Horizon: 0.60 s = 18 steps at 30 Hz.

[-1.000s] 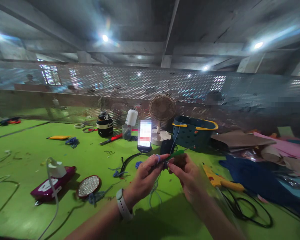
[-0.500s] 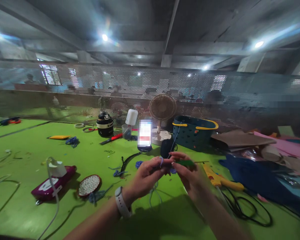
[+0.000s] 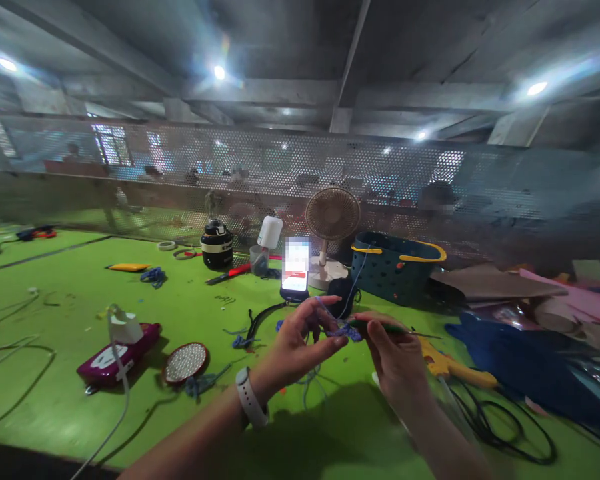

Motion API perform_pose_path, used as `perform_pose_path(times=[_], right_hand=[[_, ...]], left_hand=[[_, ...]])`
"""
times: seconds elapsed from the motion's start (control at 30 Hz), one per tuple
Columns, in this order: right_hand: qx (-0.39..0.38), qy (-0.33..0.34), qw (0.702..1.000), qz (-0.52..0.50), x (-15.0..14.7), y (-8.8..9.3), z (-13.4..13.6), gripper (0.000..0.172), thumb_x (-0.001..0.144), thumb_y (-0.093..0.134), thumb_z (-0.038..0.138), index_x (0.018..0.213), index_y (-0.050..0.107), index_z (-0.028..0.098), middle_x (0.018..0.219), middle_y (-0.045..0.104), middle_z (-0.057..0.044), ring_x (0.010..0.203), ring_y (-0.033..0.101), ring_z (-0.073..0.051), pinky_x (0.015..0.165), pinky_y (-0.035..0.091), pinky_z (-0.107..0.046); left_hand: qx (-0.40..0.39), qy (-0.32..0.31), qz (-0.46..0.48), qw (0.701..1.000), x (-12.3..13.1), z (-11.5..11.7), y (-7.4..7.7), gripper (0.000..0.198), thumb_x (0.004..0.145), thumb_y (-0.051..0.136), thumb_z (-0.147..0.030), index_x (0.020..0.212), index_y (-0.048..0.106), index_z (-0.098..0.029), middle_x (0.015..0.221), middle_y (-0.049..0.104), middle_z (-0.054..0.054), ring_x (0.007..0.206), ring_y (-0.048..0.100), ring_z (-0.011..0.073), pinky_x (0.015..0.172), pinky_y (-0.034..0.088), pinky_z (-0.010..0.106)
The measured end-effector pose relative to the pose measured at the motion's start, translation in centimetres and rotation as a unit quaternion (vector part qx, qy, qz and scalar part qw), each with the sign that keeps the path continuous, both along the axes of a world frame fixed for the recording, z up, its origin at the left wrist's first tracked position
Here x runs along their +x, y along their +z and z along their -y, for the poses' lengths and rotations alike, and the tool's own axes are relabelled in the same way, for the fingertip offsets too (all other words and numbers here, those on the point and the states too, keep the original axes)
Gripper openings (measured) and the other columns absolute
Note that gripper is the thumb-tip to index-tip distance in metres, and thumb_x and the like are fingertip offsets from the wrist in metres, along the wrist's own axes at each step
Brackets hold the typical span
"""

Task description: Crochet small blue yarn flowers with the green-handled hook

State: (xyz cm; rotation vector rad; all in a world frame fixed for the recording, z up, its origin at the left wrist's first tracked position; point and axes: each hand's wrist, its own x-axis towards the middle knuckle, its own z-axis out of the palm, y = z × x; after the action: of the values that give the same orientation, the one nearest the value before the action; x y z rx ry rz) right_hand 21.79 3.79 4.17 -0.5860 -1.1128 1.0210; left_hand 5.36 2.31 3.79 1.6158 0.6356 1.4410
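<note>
My left hand (image 3: 303,343), with a white watch on its wrist, pinches a small piece of purple-blue crochet (image 3: 347,331) between thumb and fingers. A strand of yarn (image 3: 356,283) runs from the raised left fingers and the work up to the basket. In my right hand (image 3: 395,353) is a green-handled crochet hook (image 3: 387,327), its tip end at the crochet piece. Both hands are close together above the green table, in front of a lit phone (image 3: 295,270).
Behind the phone stand a small fan (image 3: 333,213) and a dark basket (image 3: 397,270). A yellow glue gun (image 3: 455,370) and cables lie at right, beside dark blue cloth (image 3: 520,367). At left are a purple power strip (image 3: 117,357) and a round studded object (image 3: 186,363).
My left fingers have spread and lifted, and my right hand has moved slightly right with the hook. More of the crochet piece shows between them. The view has shifted a little left.
</note>
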Motion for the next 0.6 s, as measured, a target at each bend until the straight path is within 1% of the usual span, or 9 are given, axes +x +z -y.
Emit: perform_pose_path(times=[0.07,0.17,0.33,0.5,0.6], right_hand=[[0.003,-0.012,1.000,0.003,0.11,-0.26,-0.08,0.018,0.063,0.086,0.043,0.071,0.079,0.028,0.069,0.074,-0.001,0.057,0.060,-0.016,0.055,0.049,-0.028],[0.006,-0.011,1.000,0.008,0.19,-0.45,-0.05,0.016,0.066,0.084,0.042,0.073,0.079,0.029,0.067,0.073,0.000,0.057,0.060,-0.015,0.055,0.048,-0.028],[0.058,-0.002,0.998,0.033,0.19,-0.69,-0.01,0.010,0.072,0.081,0.040,0.077,0.080,0.032,0.079,0.075,-0.001,0.066,0.064,-0.016,0.061,0.050,-0.028],[0.120,-0.027,0.988,0.098,0.28,-0.49,0.00,0.008,0.076,0.078,0.038,0.080,0.080,0.032,0.079,0.075,-0.002,0.075,0.066,-0.020,0.066,0.052,-0.031],[0.135,-0.031,0.980,0.141,0.33,-0.09,0.27,0.008,0.074,0.079,0.031,0.082,0.080,0.032,0.082,0.075,-0.002,0.078,0.067,-0.021,0.070,0.053,-0.034]], left_hand=[[0.002,-0.006,0.001,1.000,0.01,0.02,0.05,0.057,0.077,0.076,-0.025,0.128,0.053,-0.019,0.089,0.058,0.002,0.084,0.057,0.0147,0.078,0.048,0.030],[-0.003,-0.003,-0.002,1.000,-0.09,0.22,0.30,0.059,0.076,0.078,-0.025,0.129,0.053,-0.019,0.091,0.059,0.003,0.085,0.057,0.0148,0.079,0.048,0.031],[-0.039,-0.014,0.011,0.999,-0.10,0.56,0.57,0.052,0.083,0.071,-0.031,0.131,0.052,-0.019,0.095,0.062,0.006,0.089,0.059,0.0167,0.080,0.048,0.032],[-0.045,0.003,0.029,0.999,0.26,0.35,0.50,0.055,0.079,0.074,-0.030,0.129,0.053,-0.017,0.086,0.063,0.004,0.083,0.061,0.0164,0.077,0.049,0.033],[-0.033,0.005,0.029,0.999,0.25,0.24,0.55,0.053,0.081,0.072,-0.029,0.130,0.053,-0.019,0.085,0.063,0.003,0.082,0.061,0.0155,0.077,0.050,0.031]])
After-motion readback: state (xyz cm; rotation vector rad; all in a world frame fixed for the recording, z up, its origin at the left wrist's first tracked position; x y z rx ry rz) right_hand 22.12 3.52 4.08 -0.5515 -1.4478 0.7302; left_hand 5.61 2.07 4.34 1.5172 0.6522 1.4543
